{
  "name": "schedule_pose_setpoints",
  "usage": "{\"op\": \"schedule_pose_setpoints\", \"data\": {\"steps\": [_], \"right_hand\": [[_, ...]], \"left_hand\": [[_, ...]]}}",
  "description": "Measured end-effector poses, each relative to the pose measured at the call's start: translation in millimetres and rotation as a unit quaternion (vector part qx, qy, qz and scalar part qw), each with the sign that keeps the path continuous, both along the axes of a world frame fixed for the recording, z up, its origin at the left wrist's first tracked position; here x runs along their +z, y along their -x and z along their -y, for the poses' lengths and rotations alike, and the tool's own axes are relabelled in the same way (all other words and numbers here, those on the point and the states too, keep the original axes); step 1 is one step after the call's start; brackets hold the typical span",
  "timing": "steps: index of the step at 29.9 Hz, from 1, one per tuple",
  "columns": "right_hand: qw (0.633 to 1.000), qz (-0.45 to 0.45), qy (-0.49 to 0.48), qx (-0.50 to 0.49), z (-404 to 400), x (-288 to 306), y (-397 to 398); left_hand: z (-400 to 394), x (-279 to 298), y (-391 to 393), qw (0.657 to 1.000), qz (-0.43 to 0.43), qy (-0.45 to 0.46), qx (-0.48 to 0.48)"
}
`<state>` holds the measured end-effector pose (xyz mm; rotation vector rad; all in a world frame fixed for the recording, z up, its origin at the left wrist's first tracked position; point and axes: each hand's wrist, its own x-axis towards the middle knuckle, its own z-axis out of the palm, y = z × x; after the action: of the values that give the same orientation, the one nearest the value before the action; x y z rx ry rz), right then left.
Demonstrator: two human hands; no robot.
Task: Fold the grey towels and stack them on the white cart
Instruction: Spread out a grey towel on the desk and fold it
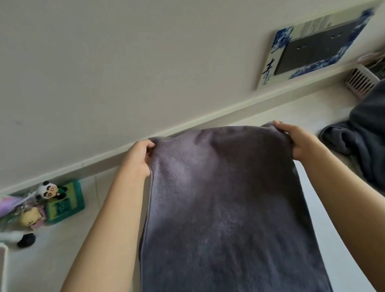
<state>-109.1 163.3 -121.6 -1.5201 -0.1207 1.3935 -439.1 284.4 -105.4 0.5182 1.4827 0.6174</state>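
A grey towel [224, 213] hangs spread out in front of me, held up by its top edge. My left hand [138, 160] grips the top left corner and my right hand [300, 141] grips the top right corner. The towel's lower part runs out of the bottom of the frame. A heap of unfolded grey towels [378, 132] lies at the right on the white surface [312, 110]. At the far left edge shows a white rim [3, 270] that may be the cart; I cannot tell.
Small toys, among them a panda figure [47, 190] and a green box [66, 202], sit at the left against the wall. A blue-patterned frame [318, 44] leans on the wall at upper right. A pale slatted basket [360, 81] stands behind the towel heap.
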Motion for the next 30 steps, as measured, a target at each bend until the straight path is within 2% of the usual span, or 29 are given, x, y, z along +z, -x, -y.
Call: {"op": "schedule_pose_setpoints", "data": {"steps": [4,7,10,12,15,16,18,21,23,26,30], "right_hand": [[1.000,0.010,-0.009,-0.021,5,15,-4],[0.997,-0.006,-0.054,-0.049,9,28,-7],[0.992,-0.022,-0.094,-0.075,21,46,-9],[0.990,-0.023,-0.107,-0.092,26,54,-13],[0.987,0.003,-0.129,-0.093,33,63,-21],[0.986,0.021,-0.139,-0.090,35,65,-24],[0.980,0.063,-0.161,-0.095,35,70,-28],[0.972,0.093,-0.184,-0.116,36,70,-27],[0.969,0.086,-0.198,-0.117,33,65,-28],[0.973,0.097,-0.186,-0.095,31,56,-26],[0.972,0.209,-0.091,-0.059,34,43,-12]], "left_hand": [[3,28,-8,0.998,0.063,0.000,-0.032],[3,42,-12,0.996,0.050,-0.007,-0.067],[7,49,-14,0.997,0.056,-0.016,-0.051],[8,54,-13,0.996,0.070,-0.055,-0.017],[5,60,-9,0.978,0.085,-0.189,0.024],[5,60,-7,0.968,0.076,-0.237,0.032],[3,58,-4,0.947,0.000,-0.319,0.036],[8,57,-9,0.924,-0.070,-0.375,0.042],[10,51,-14,0.920,-0.071,-0.382,0.053],[10,42,-24,0.934,-0.084,-0.345,0.040],[17,27,-30,0.940,-0.165,-0.298,-0.016]]}}
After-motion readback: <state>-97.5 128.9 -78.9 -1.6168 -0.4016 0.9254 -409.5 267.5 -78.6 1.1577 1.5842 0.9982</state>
